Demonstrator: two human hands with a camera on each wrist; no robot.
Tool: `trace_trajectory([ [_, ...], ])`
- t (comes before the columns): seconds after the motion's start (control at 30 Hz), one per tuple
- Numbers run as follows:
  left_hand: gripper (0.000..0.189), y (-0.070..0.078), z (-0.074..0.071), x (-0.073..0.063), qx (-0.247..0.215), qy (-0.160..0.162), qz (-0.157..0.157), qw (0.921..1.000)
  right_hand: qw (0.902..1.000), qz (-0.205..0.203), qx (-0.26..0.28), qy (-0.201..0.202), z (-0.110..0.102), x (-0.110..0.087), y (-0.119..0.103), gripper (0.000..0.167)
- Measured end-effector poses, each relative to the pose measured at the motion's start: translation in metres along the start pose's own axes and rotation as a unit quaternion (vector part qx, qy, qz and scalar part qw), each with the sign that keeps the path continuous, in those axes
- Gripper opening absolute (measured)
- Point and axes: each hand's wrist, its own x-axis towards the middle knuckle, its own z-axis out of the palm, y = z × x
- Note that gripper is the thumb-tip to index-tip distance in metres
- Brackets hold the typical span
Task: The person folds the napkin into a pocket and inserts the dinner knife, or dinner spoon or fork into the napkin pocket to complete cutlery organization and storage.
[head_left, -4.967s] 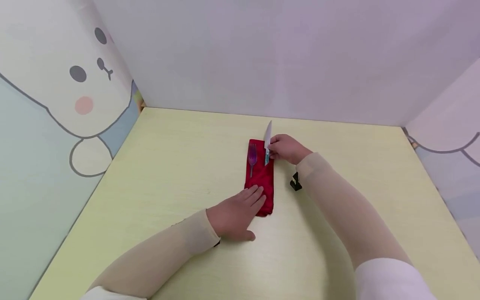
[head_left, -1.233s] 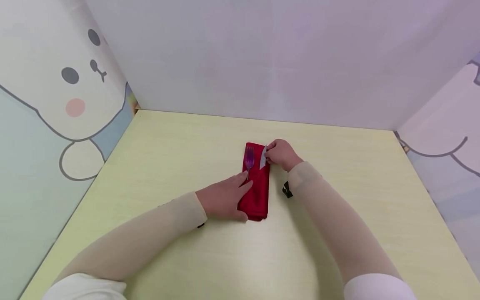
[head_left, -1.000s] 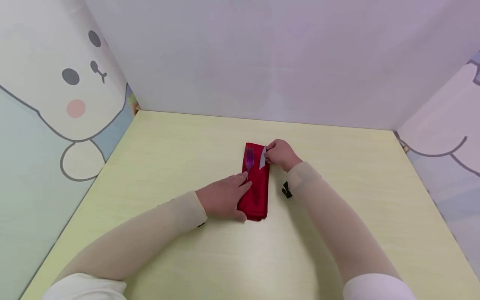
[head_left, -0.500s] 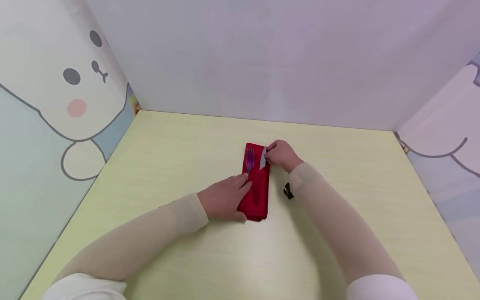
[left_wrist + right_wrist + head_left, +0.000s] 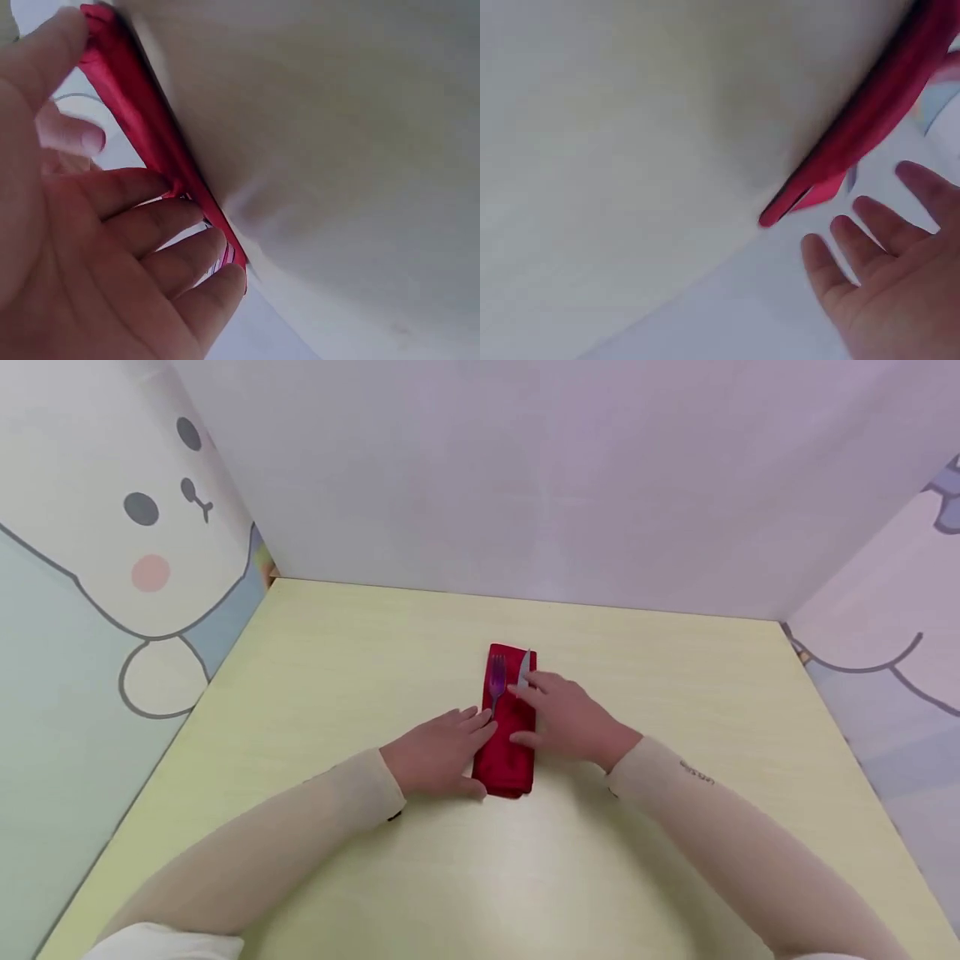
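Observation:
A folded red napkin [image 5: 507,760] lies on the table, its long side pointing away from me. The head view shows a purple-toned fork [image 5: 498,677] on its left part, the handle's lower end hidden. Beside it on the right is a knife [image 5: 524,665]; only its pale blade shows, the rest covered by my fingers and the napkin. My left hand [image 5: 438,756] touches the napkin's left edge with extended fingers. My right hand [image 5: 573,714] is spread over the napkin's right side and holds nothing; in the right wrist view its fingers [image 5: 874,232] are apart from the cloth.
The pale yellow table [image 5: 360,643] runs back to a plain whitish wall [image 5: 480,477]. A side panel on the left bears a printed cartoon animal [image 5: 150,572], and another printed panel [image 5: 885,610] stands on the right.
Since five seconds ago the knife has slid down toward me into the napkin. In the last half second my right hand has let go of it, spread its fingers and come nearer me.

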Motion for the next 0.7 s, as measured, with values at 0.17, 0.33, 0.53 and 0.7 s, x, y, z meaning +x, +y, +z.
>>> trace_trajectory([
  [0.17,0.096,0.004,0.004,0.002,-0.029,0.0,-0.015,0.9995,0.9982,-0.014,-0.043,-0.039,0.012,-0.01,-0.004,0.082],
  [0.33,0.094,0.013,0.003,0.003,-0.037,0.016,-0.027,0.9988,0.9976,-0.016,-0.023,-0.063,0.015,-0.01,0.004,0.082],
  [0.53,0.093,0.017,0.002,0.005,-0.023,0.028,-0.03,0.9989,0.9977,-0.021,0.008,-0.064,0.014,-0.009,0.012,0.082],
  [0.7,0.096,0.009,0.002,-0.003,-0.029,0.015,-0.04,0.9987,0.9992,-0.02,0.0,-0.035,0.014,-0.019,0.01,0.088],
])
